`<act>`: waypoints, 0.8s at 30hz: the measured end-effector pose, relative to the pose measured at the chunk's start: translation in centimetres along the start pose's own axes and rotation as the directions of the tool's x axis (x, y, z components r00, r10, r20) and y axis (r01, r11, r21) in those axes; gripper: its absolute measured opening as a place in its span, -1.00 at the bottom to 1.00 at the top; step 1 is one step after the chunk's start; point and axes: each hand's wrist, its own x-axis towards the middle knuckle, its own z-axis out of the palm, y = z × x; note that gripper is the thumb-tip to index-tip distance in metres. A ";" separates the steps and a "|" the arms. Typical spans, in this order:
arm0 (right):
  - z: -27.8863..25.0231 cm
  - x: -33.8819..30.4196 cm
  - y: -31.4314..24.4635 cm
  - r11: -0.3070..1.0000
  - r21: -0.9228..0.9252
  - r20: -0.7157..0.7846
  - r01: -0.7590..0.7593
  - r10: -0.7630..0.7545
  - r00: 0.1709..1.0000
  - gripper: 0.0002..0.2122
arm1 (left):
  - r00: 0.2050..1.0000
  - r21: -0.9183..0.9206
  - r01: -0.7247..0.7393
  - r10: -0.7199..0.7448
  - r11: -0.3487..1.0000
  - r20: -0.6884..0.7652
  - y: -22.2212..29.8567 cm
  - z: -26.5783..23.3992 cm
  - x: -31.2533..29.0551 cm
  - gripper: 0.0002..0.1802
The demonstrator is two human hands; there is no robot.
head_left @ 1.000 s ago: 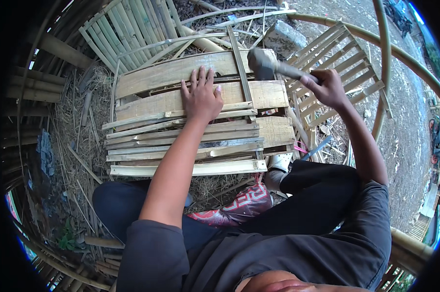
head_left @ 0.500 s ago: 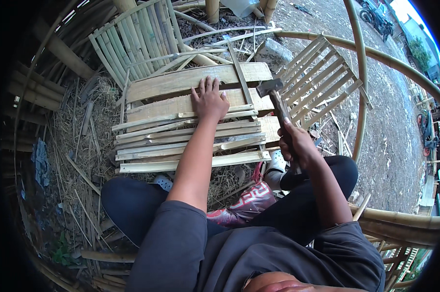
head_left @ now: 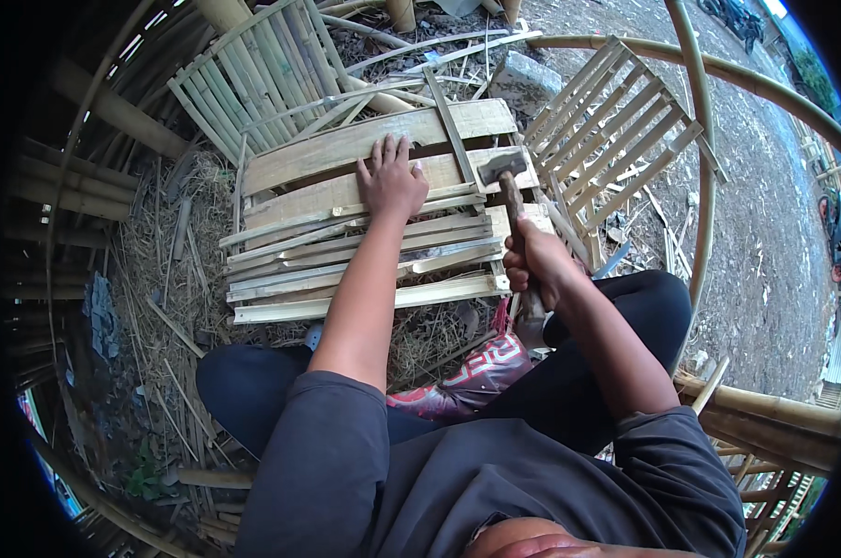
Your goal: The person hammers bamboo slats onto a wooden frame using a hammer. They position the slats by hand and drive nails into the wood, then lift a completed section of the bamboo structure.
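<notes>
Ground (head_left: 774, 279): bare grey dirt at right; dry straw and bamboo scraps (head_left: 174, 316) at left. Long bent bamboo poles (head_left: 718, 70) arc across the upper right. Two finished slat panels lie flat: one green-tinted (head_left: 253, 70) at upper left, one pale (head_left: 616, 130) at upper right. Centre: slat panel (head_left: 346, 251) in work, made of wide split planks above and narrow strips below, with one thin crosspiece (head_left: 453, 135) laid across the planks. Person seated low behind it, dark trousers, grey sleeves, patterned red cloth (head_left: 467, 372) between the knees. Left hand (head_left: 391, 181): fingers spread, palm pressed flat on the upper planks, just left of the crosspiece. Right hand (head_left: 532, 265): fist closed around the wooden handle of a hammer (head_left: 506, 181). Hammer runs up from the fist; its dark metal head sits on the plank at the right end of the panel, just beside the crosspiece; whether head and wood touch cannot be told. The two hands are near each other, not touching.
</notes>
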 end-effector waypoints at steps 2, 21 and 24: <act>-0.6 0.3 -0.7 0.993 0.097 0.011 0.067 -0.068 0.998 -0.57 | 1.000 0.036 0.004 -0.004 0.999 -0.001 0.0 -0.1 0.0 -0.28; -6.2 -0.9 -5.1 0.104 -0.946 0.110 0.306 -0.786 0.608 -0.52 | 0.999 0.057 0.025 -0.026 0.998 0.018 0.6 -0.5 -0.1 -0.30; -8.2 0.0 -4.1 -0.244 -0.947 0.318 0.210 -0.814 0.485 -0.64 | 0.999 0.063 0.030 -0.031 0.998 0.018 0.4 -0.5 -0.1 -0.29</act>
